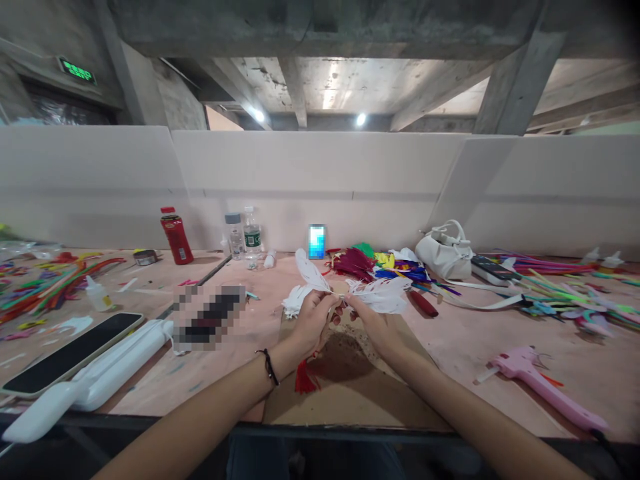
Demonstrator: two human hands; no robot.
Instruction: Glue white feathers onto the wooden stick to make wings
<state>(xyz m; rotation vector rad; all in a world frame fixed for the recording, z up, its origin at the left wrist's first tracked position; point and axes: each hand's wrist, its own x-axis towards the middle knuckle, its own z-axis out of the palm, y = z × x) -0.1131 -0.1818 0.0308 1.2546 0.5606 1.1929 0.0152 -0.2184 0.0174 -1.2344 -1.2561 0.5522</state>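
Note:
My left hand (316, 319) and my right hand (369, 322) meet over a brown cardboard sheet (350, 402), fingertips pinched on white feathers. One white feather (311, 272) rises up and left from my left fingers; a wider white feather piece (383, 295) spreads to the right of my right fingers. The joint between them is partly hidden by my fingers. More white feathers (295, 300) lie behind my left hand. A red tassel (306, 377) hangs or lies just below my left hand.
Colored feathers (355, 263), a phone (317, 241) and a white handbag (445, 252) stand behind. A pink glue gun (545, 387) lies right, near a red-handled tool (423, 303). At left are a red bottle (177, 237), a black-screened phone (75, 350) and a white device (120, 367).

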